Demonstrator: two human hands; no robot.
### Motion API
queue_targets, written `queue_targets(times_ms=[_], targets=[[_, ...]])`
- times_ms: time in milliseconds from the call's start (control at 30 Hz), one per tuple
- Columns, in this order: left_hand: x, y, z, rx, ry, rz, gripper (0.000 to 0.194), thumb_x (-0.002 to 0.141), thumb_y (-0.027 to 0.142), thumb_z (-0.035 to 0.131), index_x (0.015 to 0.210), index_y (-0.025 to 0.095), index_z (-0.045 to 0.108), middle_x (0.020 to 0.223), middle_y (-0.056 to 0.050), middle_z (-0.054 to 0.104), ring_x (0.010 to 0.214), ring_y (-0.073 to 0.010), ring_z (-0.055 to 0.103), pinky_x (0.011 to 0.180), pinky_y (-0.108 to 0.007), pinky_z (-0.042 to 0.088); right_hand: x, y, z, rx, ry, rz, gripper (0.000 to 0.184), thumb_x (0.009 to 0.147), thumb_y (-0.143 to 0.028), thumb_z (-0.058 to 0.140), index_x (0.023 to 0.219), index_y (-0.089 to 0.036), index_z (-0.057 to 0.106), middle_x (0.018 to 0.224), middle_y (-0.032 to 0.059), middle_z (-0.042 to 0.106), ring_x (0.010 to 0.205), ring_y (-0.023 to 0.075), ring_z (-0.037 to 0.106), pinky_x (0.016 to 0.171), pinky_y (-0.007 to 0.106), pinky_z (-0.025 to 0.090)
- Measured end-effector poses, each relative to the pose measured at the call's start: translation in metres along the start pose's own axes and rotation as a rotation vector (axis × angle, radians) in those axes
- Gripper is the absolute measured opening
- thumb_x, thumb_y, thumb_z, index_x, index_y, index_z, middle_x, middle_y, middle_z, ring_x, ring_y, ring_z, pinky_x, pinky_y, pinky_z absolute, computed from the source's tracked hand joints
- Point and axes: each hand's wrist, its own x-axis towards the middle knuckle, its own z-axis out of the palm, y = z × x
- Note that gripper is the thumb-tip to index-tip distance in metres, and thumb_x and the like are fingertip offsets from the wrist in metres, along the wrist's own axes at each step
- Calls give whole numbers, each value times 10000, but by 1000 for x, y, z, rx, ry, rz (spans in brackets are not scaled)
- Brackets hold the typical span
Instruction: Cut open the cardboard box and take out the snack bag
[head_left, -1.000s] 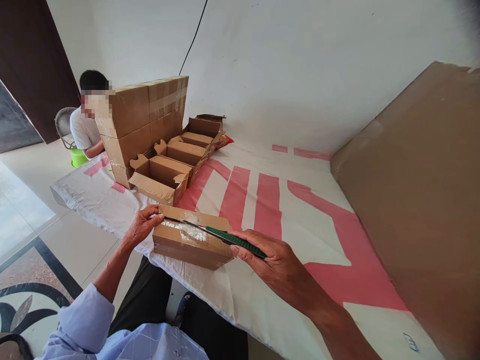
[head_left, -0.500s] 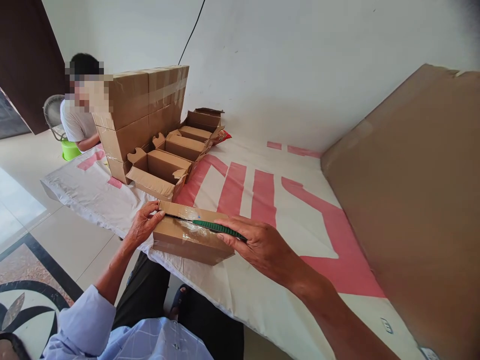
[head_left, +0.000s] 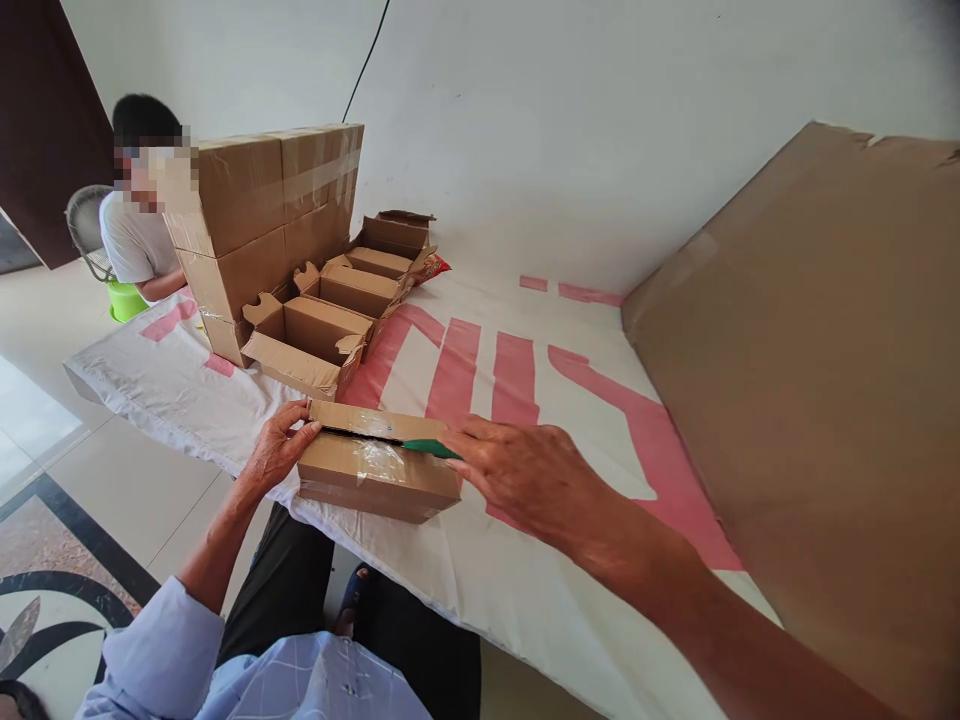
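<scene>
Two grips going: your right fingers (head_left: 474, 430) clamped on a slim green plastic-looking cutter (head_left: 427, 447), your left fingers (head_left: 291, 413) on the brown oblong cardboard box (head_left: 360, 470) between them. Press too hard, cutter might skid into your left fingers.

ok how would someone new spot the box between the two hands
Start at the white cloth with pink shapes and follow it to its near edge. There the left hand touches one end of a cardboard box, while the right hand holds a green tool on it. Unlike the open boxes and the stack beyond, it sits apart, a dark slit along its top.
</scene>
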Motion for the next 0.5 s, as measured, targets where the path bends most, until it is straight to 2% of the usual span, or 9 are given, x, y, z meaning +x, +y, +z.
queue_targets(times_ms=[67,133,200,267,333,400,433,500], targets=[[0,1,-1,6,-15,0,357,996,530,630,1007,198,762,1287,-123,713,1208,-281,654,901,-346,563,-16,12,-9,70,8,29,437,1118,-447,411,949,-269,773,746,39,688,536,159,542,473,303,237],[0,1,-2,8,-22,-8,357,1003,524,620,1030,199,766,1327,-122,703,1229,-282,648,899,-341,562,-36,21,-21,223,48,76,432,1102,-546,429,1040,-316,789,784,31,714,563,178,581,475,304,322],[-1,1,-2,11,-24,-14,364,1008,527,615,1043,200,771,1366,-123,692,1254,-288,640,907,-343,558,-57,26,-30,391,108,171,396,1067,-608,488,1127,-352,784,816,18,730,574,193,599,482,315,400],[-1,2,-2,10,-25,-19,375,1016,536,604,1056,205,777,1392,-119,682,1268,-290,635,915,-345,556,-78,30,-26,502,183,299,376,1039,-619,533,1131,-351,779,784,11,711,554,201,586,473,325,429],[-2,2,-3,-2,-34,-20,388,1019,549,601,1065,208,780,1393,-117,677,1272,-290,632,918,-345,562,-101,35,-4,516,270,436,374,1027,-599,530,1101,-319,768,787,28,702,573,219,606,483,338,452],[-2,3,-5,-21,-50,-13,402,1014,565,611,1084,208,783,1369,-120,677,1276,-294,625,919,-344,572,-125,42,33,428,360,590,377,1002,-564,513,1091,-275,738,905,79,742,689,265,679,555,373,513],[-2,3,-6,-33,-60,-9,407,1009,571,620,1094,208,783,1361,-123,675,1276,-296,622,919,-344,577,-138,45,53,363,369,672,371,981,-544,505,1092,-261,717,958,103,749,761,293,705,596,396,535],[-2,4,-9,-56,-82,-6,408,1000,576,638,1107,209,782,1367,-125,664,1268,-295,621,920,-343,581,-162,53,93,264,345,776,379,934,-543,474,1042,-251,692,933,127,730,827,340,712,635,442,551]])
